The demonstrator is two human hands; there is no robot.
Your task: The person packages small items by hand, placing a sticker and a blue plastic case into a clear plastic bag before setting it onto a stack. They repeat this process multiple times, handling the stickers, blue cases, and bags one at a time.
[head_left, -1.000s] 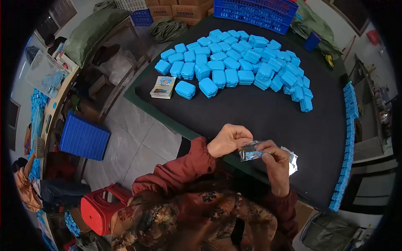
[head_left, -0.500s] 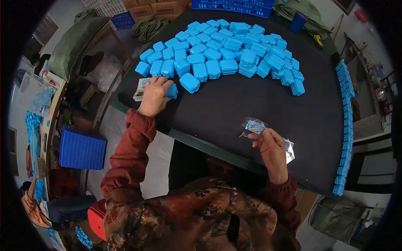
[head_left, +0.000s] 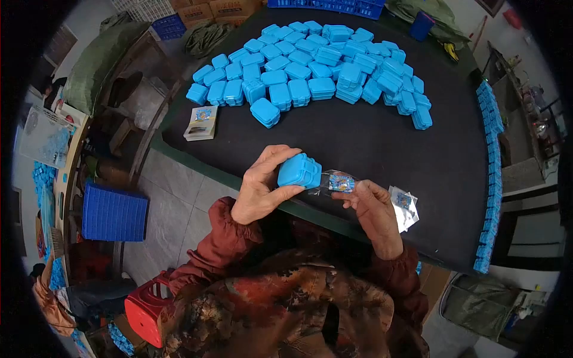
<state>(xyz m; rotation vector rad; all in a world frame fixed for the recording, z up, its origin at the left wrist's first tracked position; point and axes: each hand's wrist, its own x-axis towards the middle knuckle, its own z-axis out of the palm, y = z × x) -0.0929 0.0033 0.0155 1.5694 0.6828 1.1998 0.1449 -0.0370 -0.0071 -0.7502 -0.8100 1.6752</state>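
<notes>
My left hand (head_left: 261,186) grips a small light-blue box (head_left: 299,170) above the front edge of the dark table (head_left: 382,143). Just to its right, my right hand (head_left: 376,212) pinches a clear plastic bag with a printed card (head_left: 341,182) inside, close beside the box. Shiny printed packets (head_left: 404,209) lie on the table right of my right hand. At the left of the table sits a stack of printed cards (head_left: 202,123). Many more blue boxes (head_left: 298,72) are piled toward the back.
A long row of blue packed items (head_left: 492,173) lines the table's right edge. Behind the pile is a blue crate (head_left: 334,6). On the floor to the left stand a blue bin (head_left: 115,212) and a red stool (head_left: 145,310). Another person's arm shows at far left.
My left hand has moved right and toward me from beside the card stack, bringing a blue box to the bag. My right hand, still pinching the bag, has shifted slightly left.
</notes>
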